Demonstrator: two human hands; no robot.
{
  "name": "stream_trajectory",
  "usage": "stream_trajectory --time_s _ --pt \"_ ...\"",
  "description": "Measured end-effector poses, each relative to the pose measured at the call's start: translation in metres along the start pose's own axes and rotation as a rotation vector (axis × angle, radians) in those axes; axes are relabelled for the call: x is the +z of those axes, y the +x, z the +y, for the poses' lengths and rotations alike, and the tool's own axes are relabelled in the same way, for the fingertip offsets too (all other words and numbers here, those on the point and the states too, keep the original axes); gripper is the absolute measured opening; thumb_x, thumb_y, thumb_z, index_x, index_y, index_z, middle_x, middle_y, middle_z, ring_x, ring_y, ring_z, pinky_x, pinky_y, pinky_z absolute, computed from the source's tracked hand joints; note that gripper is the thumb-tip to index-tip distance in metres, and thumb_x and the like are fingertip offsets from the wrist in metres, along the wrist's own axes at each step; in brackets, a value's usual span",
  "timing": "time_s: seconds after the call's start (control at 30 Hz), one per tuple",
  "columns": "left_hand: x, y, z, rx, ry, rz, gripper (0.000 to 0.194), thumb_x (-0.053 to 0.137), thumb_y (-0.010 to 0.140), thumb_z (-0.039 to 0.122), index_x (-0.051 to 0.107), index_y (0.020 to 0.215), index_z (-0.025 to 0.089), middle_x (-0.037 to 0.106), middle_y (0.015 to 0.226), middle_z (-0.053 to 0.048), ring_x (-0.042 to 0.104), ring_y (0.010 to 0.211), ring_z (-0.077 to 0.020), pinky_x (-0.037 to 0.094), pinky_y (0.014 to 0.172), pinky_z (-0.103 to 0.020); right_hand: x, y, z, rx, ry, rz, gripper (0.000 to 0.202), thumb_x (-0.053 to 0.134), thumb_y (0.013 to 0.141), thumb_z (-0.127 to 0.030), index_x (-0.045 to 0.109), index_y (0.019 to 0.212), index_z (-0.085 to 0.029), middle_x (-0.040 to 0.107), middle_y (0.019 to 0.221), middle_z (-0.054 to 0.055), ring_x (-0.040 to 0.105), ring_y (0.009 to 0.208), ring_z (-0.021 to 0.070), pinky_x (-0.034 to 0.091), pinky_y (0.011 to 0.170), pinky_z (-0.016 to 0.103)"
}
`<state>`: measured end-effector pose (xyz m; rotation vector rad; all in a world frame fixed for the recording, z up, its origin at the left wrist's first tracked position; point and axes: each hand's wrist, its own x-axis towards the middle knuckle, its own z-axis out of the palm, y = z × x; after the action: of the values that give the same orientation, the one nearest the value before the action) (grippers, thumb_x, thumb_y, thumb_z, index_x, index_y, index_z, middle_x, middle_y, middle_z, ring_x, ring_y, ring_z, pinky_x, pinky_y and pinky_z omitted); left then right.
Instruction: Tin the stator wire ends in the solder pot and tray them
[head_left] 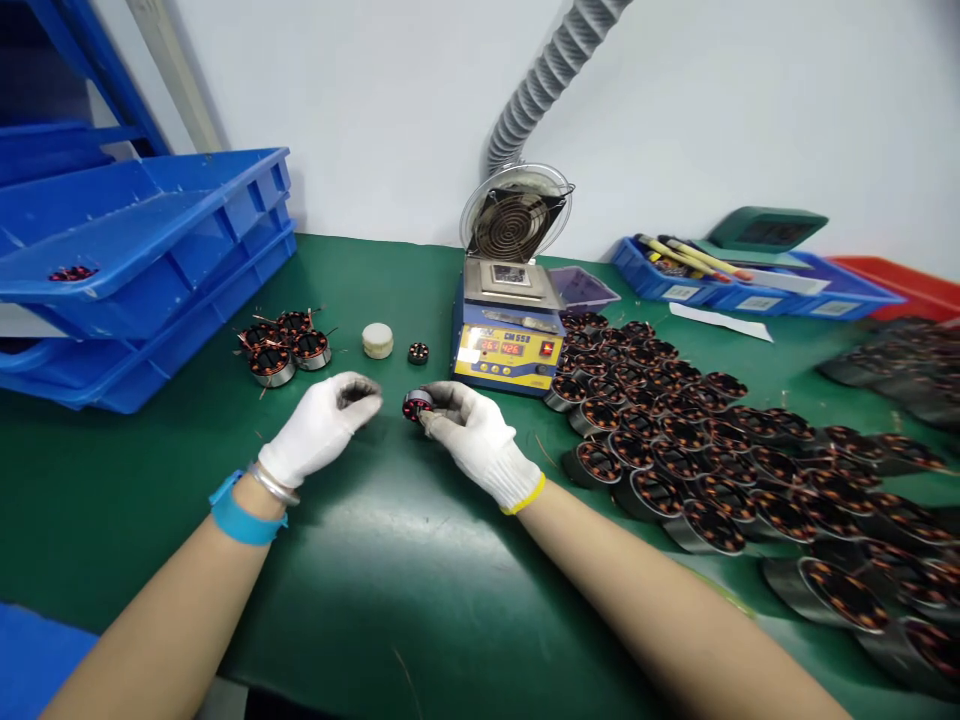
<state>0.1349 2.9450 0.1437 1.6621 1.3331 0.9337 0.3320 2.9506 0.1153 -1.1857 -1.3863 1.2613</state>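
Both hands wear white gloves. My right hand [472, 430] is closed on a small round motor stator [417, 402] with dark coils and a metal rim, held just above the green table. To its left, my left hand [326, 420] has its thumb and fingertips curled close together; whether anything small is between them is too fine to tell. Behind the hands stand a round white-lidded container [377, 340] and a small black part [418, 353]. A group of several wound stators [289, 345] sits beyond my left hand.
Blue crates [142, 270] are stacked at the left. A yellow-fronted solder pot [506, 350] stands at the back under a grey hose [551, 75]. Many metal-rimmed stators [675, 430] cover the right side. Blue bins with tools [675, 280] are behind them.
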Motion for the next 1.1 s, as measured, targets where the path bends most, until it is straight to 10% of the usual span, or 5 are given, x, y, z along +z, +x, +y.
stream_trajectory --time_s 0.1,0.3,0.47,0.9,1.1 --pt "0.008 0.002 -0.005 0.081 0.015 0.018 0.032 0.05 0.08 0.031 0.058 0.106 0.013 0.066 0.1 -0.009 0.06 0.086 -0.0194 0.049 0.075 -0.032 0.004 -0.004 -0.005 0.045 0.034 -0.053 0.037 0.068 0.068 -0.025 0.061 0.103 -0.015 0.07 0.092 0.007 0.064 0.073 0.0145 0.054 0.068 0.028" --pt "0.005 -0.008 0.0 0.126 -0.044 -0.135 0.019 0.043 0.083 0.024 0.058 0.074 0.016 0.059 0.069 -0.002 0.055 0.065 -0.0154 0.045 0.063 -0.028 0.005 -0.005 -0.005 0.04 0.09 -0.059 0.036 0.067 0.066 -0.022 0.061 0.101 -0.016 0.07 0.096 0.006 0.065 0.08 0.0149 0.054 0.073 0.028" --pt "0.01 -0.008 0.005 0.131 0.02 0.062 0.023 0.053 0.084 0.038 0.058 0.083 0.016 0.058 0.072 0.001 0.052 0.066 -0.0135 0.041 0.062 -0.025 0.005 -0.006 -0.006 0.05 0.105 -0.084 0.038 0.069 0.066 -0.025 0.061 0.102 -0.015 0.07 0.091 0.005 0.063 0.072 0.0129 0.054 0.067 0.027" --pt "0.006 -0.006 0.01 0.061 0.131 0.085 0.028 0.054 0.08 0.039 0.051 0.065 0.017 0.047 0.059 0.004 0.042 0.059 -0.0107 0.032 0.055 -0.024 0.011 -0.009 -0.015 0.143 0.169 -0.055 0.033 0.072 0.062 -0.021 0.063 0.093 -0.015 0.069 0.08 0.002 0.059 0.062 0.0097 0.05 0.059 0.023" --pt "0.003 -0.015 0.016 0.043 0.172 -0.181 0.028 0.058 0.076 0.035 0.047 0.057 0.017 0.044 0.054 0.005 0.038 0.054 -0.0091 0.03 0.052 -0.023 0.007 -0.004 -0.013 0.19 0.219 0.0 0.03 0.072 0.059 -0.02 0.065 0.089 -0.016 0.069 0.079 0.002 0.06 0.068 0.012 0.049 0.064 0.025"
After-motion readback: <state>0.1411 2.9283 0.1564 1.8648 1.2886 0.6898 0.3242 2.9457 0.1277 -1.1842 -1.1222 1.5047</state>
